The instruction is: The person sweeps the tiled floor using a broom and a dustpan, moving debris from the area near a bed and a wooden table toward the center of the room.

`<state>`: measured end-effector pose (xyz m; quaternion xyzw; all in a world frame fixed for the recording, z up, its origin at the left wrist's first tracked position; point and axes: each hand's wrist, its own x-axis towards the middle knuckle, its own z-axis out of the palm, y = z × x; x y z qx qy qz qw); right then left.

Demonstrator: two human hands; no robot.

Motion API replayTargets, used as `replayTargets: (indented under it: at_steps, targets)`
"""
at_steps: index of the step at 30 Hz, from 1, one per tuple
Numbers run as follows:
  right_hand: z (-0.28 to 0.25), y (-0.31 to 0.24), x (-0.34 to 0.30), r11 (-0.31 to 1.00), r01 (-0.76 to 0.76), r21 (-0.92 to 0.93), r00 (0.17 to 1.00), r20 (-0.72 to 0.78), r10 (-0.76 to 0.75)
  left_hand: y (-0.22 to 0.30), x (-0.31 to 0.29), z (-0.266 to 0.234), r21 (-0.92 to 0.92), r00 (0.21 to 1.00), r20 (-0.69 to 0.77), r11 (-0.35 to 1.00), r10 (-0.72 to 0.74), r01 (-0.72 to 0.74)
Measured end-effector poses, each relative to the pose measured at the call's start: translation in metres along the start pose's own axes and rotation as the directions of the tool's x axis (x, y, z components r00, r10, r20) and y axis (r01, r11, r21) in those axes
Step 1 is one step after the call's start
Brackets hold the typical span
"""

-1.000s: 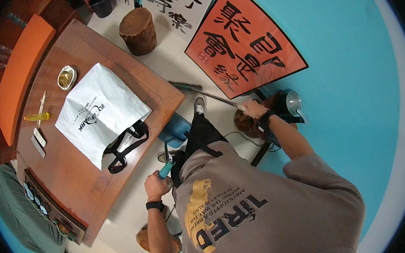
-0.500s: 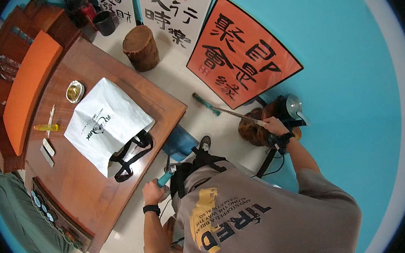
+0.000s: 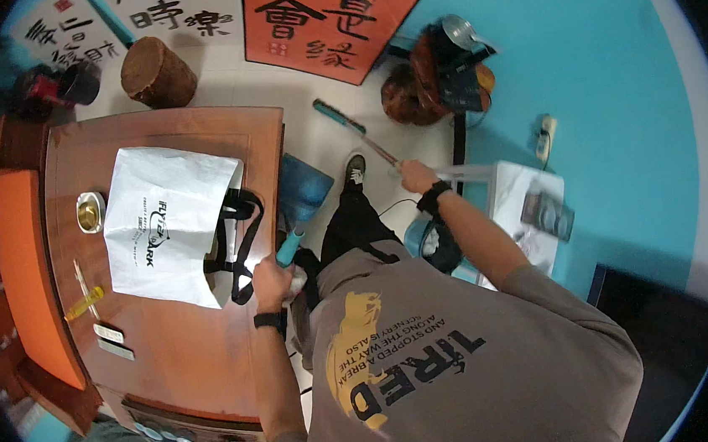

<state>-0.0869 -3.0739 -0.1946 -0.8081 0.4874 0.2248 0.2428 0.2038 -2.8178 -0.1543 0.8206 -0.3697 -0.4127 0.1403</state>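
My left hand (image 3: 270,281) is closed round the teal handle of a long-handled dustpan. Its blue pan (image 3: 304,188) is low over the floor beside the table's right edge; whether it touches the floor I cannot tell. In my closed right hand (image 3: 418,178) is the stick of a broom (image 3: 380,150), slanting away to the upper left. The broom's narrow green head (image 3: 340,116) lies at the floor, beyond my dark shoe (image 3: 355,170) and apart from the pan.
A wooden table (image 3: 205,352) at the left bears a white bag (image 3: 171,224), an ashtray (image 3: 90,212) and a yellow screwdriver-like tool (image 3: 84,303). A log stool (image 3: 158,74) stands beyond. To my right are a bin (image 3: 428,238), a white side table (image 3: 527,179) and carved wood (image 3: 412,91).
My view has turned to the right, so the side table and bin now show. One foot has stepped forward. Both hands still hold the broom and dustpan.
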Motion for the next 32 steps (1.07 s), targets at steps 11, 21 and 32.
replayTargets:
  at_steps: [11, 21, 32]
  targets:
    - [0.057, -0.038, -0.187, 0.881, -0.258, 0.397, 0.962, 0.024, 0.271, -0.007, -0.011, 0.019, 0.085, 0.983, -0.018, 0.980, 0.182, -0.180]
    - [0.148, -0.040, -0.201, 0.786, -0.398, 0.473, 0.823, -0.193, 0.533, -0.031, -0.018, 0.006, 0.179, 0.965, 0.166, 0.956, 0.205, -0.234]
    - [0.145, -0.085, -0.252, 0.906, -0.231, 0.354, 0.964, -0.046, 0.263, -0.046, -0.022, 0.023, 0.290, 0.946, 0.184, 0.905, 0.266, -0.311]
